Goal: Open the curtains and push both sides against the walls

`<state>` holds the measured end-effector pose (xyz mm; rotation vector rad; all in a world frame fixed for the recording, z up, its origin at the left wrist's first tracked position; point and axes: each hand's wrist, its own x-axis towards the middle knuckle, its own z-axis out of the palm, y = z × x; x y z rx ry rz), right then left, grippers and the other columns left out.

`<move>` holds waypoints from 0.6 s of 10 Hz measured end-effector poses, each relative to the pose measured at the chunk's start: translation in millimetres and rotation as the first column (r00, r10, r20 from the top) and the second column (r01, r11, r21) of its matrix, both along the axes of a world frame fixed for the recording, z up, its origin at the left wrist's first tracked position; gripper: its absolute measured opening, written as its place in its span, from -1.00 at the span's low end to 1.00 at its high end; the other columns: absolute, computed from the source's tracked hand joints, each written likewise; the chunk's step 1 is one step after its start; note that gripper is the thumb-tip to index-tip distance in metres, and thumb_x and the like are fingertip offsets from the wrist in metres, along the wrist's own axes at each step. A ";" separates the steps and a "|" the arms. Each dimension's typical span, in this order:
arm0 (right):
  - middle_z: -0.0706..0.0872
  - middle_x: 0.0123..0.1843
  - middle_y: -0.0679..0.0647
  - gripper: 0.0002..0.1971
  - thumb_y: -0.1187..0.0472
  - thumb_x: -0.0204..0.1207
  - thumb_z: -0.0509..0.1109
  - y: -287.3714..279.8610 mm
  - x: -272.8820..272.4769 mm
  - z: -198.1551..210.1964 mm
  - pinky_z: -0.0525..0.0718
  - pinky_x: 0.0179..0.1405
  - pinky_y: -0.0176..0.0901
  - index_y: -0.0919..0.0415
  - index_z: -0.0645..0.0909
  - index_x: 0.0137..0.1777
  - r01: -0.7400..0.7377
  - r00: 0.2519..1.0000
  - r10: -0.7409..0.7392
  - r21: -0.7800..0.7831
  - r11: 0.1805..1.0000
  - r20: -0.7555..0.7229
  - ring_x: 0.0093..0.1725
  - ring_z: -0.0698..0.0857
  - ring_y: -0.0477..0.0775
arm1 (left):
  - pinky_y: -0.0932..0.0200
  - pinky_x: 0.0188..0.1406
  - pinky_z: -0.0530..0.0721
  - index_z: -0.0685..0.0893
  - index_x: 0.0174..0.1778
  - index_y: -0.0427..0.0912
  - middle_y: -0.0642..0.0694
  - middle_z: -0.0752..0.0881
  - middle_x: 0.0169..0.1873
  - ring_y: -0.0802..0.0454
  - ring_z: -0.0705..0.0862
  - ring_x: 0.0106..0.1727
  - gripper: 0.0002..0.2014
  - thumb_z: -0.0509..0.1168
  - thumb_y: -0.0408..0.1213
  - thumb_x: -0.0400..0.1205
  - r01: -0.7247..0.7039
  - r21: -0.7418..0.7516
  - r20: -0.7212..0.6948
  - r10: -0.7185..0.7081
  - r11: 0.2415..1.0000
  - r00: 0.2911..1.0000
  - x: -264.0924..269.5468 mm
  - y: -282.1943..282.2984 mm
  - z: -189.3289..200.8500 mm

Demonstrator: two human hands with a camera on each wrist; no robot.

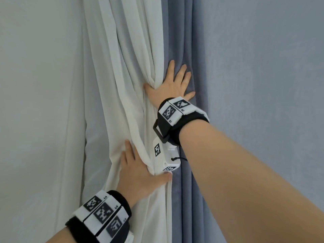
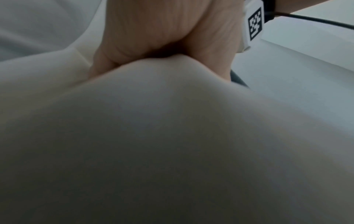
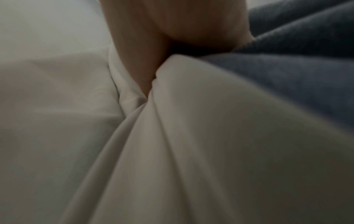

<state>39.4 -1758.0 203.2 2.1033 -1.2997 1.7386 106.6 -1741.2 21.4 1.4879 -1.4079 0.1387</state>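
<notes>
A white sheer curtain hangs bunched in folds, with a blue-grey curtain just to its right. My right hand lies flat on the blue-grey curtain with its fingers spread and straight, and its thumb is pushed into a white fold. Lower down, my left hand presses on the white curtain; a fold covers most of its fingers and its thumb points right. The left wrist view shows the left hand against white curtain. The right wrist view shows the right hand on white curtain beside blue-grey curtain.
A pale flat surface fills the left of the head view, beside the white folds. More blue-grey fabric or wall spreads flat across the right. Both wrists carry black bands with white marker blocks.
</notes>
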 end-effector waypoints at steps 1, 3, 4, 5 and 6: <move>-0.22 0.70 0.10 -0.07 -0.16 0.46 0.32 1.3 -5.0 5.1 -0.07 0.48 0.51 -0.02 -0.22 0.65 -0.003 0.999 0.004 0.022 1.000 -0.051 0.66 -0.21 0.12 | -0.18 0.57 0.23 -0.08 0.61 -0.03 -0.13 0.07 0.61 -0.18 0.05 0.63 0.27 0.41 0.35 0.06 -0.015 0.020 0.008 0.015 1.000 1.000 0.8 -1.5 0.4; 0.00 0.69 0.22 -0.02 -0.06 0.45 0.42 44.9 -43.7 -2.6 0.14 0.59 0.13 0.08 -0.19 0.65 -0.281 0.949 0.300 0.170 0.944 -0.097 0.64 0.09 0.22 | -0.07 0.64 0.15 -0.06 0.63 -0.06 -0.06 0.07 0.62 -0.05 0.10 0.63 0.28 0.47 0.32 0.09 0.104 0.053 0.070 -0.108 0.993 0.992 18.4 20.0 1.0; 0.13 0.68 0.05 -0.13 -0.12 0.47 0.38 91.3 -81.2 -32.1 0.18 0.55 -0.16 0.11 0.01 0.65 -0.431 0.892 0.444 0.145 0.891 -0.079 0.63 0.15 0.02 | 0.15 0.52 0.24 0.08 0.58 -0.01 0.12 0.26 0.46 0.15 0.31 0.47 0.17 0.57 0.18 0.13 0.224 0.058 -0.049 -0.222 0.973 0.974 31.7 48.4 -6.6; 0.54 0.46 -0.19 -0.37 -0.29 0.32 0.41 158.2 -144.8 -67.3 0.45 0.34 -0.24 -0.12 0.51 0.40 -0.715 0.697 0.712 0.162 0.680 0.086 0.48 0.45 -0.17 | 0.21 0.32 0.45 0.36 0.44 0.02 0.16 0.54 0.29 0.19 0.54 0.31 -0.08 0.56 0.15 0.17 0.260 0.054 -0.145 -0.250 0.964 0.957 39.3 80.7 -31.7; 0.65 0.37 -0.15 -0.43 -0.34 0.24 0.44 229.9 -222.3 -87.9 0.68 0.19 -0.07 -0.08 0.68 0.22 -0.964 0.233 0.964 0.160 0.212 0.129 0.41 0.56 -0.10 | 0.31 0.17 0.48 0.45 0.37 0.03 0.14 0.62 0.23 0.15 0.58 0.29 -0.23 0.56 0.04 0.24 0.234 -0.012 -0.241 -0.230 0.972 0.943 47.3 130.2 -67.9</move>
